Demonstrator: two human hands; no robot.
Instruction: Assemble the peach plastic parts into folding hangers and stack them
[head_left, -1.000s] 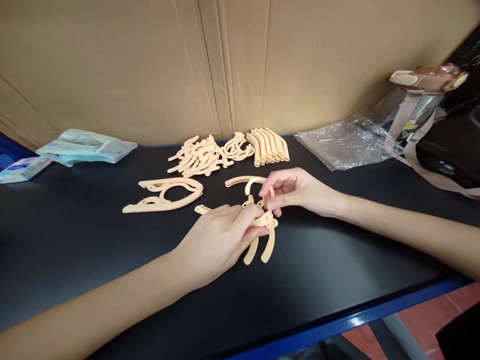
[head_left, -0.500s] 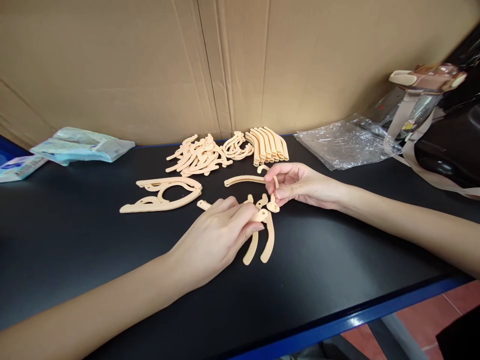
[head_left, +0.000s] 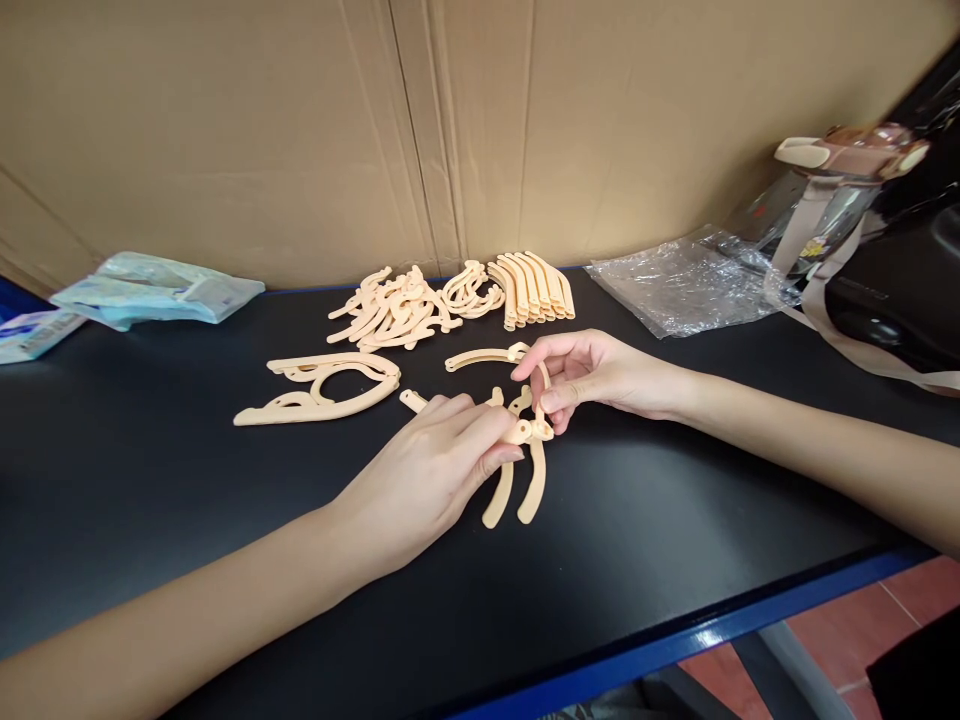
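Between the thumb and fingers of my left hand (head_left: 442,460) is a beige hanger arm (head_left: 517,432), its holed end pointing right and its far end showing past my knuckles. My right hand (head_left: 581,378) pinches a curved hanger hook (head_left: 544,385), with its round base at the holed end of the arm; whether the two are joined I cannot tell. Under them lie two loose curved hanger pieces (head_left: 534,485) on the black table. Just behind my right fingers rests another curved hanger arm (head_left: 480,357).
A folded hanger (head_left: 330,405) lies to the left. At the back are a heap of hanger pieces (head_left: 397,310), several hooks (head_left: 471,292) and a row of arms (head_left: 532,290). A clear plastic bag (head_left: 675,285), a strapped bottle (head_left: 832,200) and a tissue pack (head_left: 157,290) stand around, before cardboard (head_left: 262,140).
My right hand has lowered the hook and tilted it, bringing its base against the arm's holed end. My left hand keeps its grip in almost the same place.
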